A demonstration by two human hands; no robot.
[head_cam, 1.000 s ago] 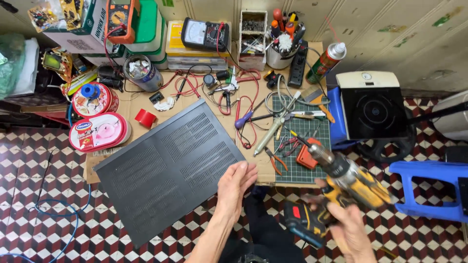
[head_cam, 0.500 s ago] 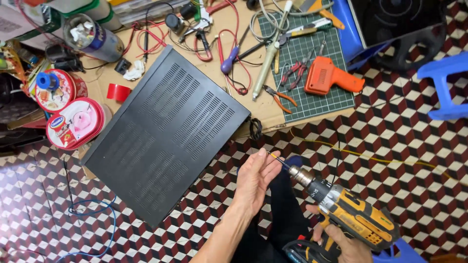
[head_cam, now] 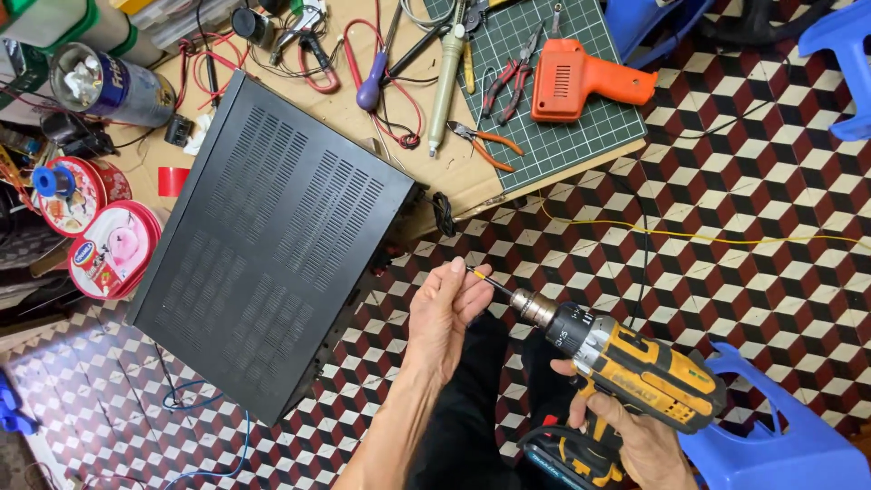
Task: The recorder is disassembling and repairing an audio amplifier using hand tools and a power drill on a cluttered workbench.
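My right hand (head_cam: 635, 436) grips the handle of a yellow and black cordless drill (head_cam: 635, 367), which points up and left over my lap. My left hand (head_cam: 445, 313) pinches the tip of the thin screwdriver bit (head_cam: 490, 283) that sticks out of the drill's chuck. A large black vented metal case (head_cam: 272, 236) lies tilted just left of my left hand, partly on the cardboard-covered low table (head_cam: 467, 181) and overhanging it above the patterned tile floor.
On the table lie an orange glue gun (head_cam: 581, 82) on a green cutting mat (head_cam: 590, 136), pliers (head_cam: 485, 145), a purple-handled screwdriver (head_cam: 374, 86), red wires and a tin can (head_cam: 109, 86). Round tins (head_cam: 113, 249) sit at left. Blue plastic stools (head_cam: 780, 436) stand at right.
The view has tilted down toward my lap. My left hand closed its fingers on the drill bit tip. The drill stays in my right hand, now more level.
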